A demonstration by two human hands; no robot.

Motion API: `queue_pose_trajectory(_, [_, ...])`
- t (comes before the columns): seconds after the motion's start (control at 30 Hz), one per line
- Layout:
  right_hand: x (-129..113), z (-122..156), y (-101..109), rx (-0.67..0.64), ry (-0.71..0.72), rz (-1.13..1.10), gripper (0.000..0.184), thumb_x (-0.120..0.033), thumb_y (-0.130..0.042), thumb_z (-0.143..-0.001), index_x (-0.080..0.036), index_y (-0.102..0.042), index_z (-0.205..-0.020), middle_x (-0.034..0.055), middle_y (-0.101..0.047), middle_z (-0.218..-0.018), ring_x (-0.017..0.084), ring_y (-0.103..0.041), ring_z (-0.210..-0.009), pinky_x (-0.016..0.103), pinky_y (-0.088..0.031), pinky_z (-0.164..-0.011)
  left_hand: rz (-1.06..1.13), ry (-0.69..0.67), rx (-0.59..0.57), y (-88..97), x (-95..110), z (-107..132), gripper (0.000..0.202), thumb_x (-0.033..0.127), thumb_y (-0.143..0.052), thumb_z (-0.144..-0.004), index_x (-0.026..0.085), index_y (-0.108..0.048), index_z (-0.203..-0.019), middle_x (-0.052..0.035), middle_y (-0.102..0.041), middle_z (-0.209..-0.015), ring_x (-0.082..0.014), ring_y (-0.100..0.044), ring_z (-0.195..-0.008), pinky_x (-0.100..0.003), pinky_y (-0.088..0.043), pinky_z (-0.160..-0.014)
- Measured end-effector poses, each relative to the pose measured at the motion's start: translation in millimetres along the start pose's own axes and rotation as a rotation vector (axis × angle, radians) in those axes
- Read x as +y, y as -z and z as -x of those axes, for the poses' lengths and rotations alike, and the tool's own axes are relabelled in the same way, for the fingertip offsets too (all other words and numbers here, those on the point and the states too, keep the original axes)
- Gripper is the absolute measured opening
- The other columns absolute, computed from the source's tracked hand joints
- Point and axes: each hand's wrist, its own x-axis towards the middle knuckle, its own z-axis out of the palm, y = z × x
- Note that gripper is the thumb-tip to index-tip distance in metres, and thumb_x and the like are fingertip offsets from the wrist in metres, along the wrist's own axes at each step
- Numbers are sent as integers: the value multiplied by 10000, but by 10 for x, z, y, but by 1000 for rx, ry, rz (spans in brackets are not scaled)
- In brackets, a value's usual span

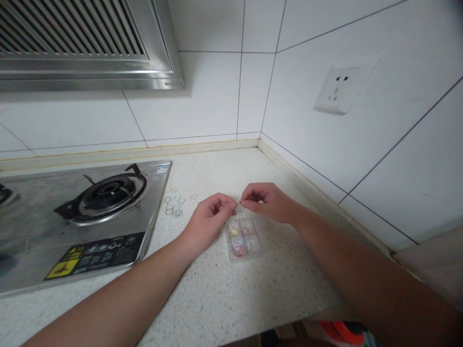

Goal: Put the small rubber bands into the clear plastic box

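Observation:
Between my two hands is a small yellow elastic band (pixel 238 202), pinched by the fingertips of both. My left hand (pixel 213 214) grips it from the left, thumb against the fingers. From the right, my right hand (pixel 265 202) pinches its other side. Just below them on the countertop sits a clear plastic box (pixel 256 246) split into compartments. Yellow bands (pixel 234 232) lie in its upper left compartment, reddish ones (pixel 246 231) in the upper right, and pink and purple ones (pixel 238 249) in the lower left. The lower right compartment's contents are too faint to make out.
Several loose coloured bands (pixel 176 212) are scattered left of my left hand, close to the gas stove (pixel 152 212). A range hood (pixel 159 79) hangs above the stove. Tiled walls meet behind the countertop (pixel 217 299), with a socket (pixel 338 89) on the right wall.

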Motion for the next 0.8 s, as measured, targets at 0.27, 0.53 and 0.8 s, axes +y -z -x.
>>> queue_pose_trajectory(0.27, [9,45,25,-24,26,21,352,-454,-663,-813,-104,-652,-854,6,-574,-704,22,-466,-626,154,-365,-573,-19,-20,-10,7,-11,2,212,367,-649,-890,154,-646,-882,10,-592,-751,-103,-483,-655,-224,-353,-609])
queue_pose_trajectory(0.53, [14,22,-13,-37,19,17,347,-450,-652,-820,-108,-652,-878,11,-584,-731,27,-496,-649,152,-383,-590,30,33,42,0,56,6,262,408,-665,-878,150,-635,-849,21,-576,-696,-71,-381,-518,-225,-281,-514])
queue_pose_trajectory(0.8, [-40,48,-38,-42,35,20,362,-462,-639,-833,-104,-656,-884,9,-571,-710,23,-472,-635,148,-366,-573,47,0,3,-27,41,26,257,401,-663,-889,146,-638,-862,9,-593,-727,-74,-406,-548,-220,-295,-527])
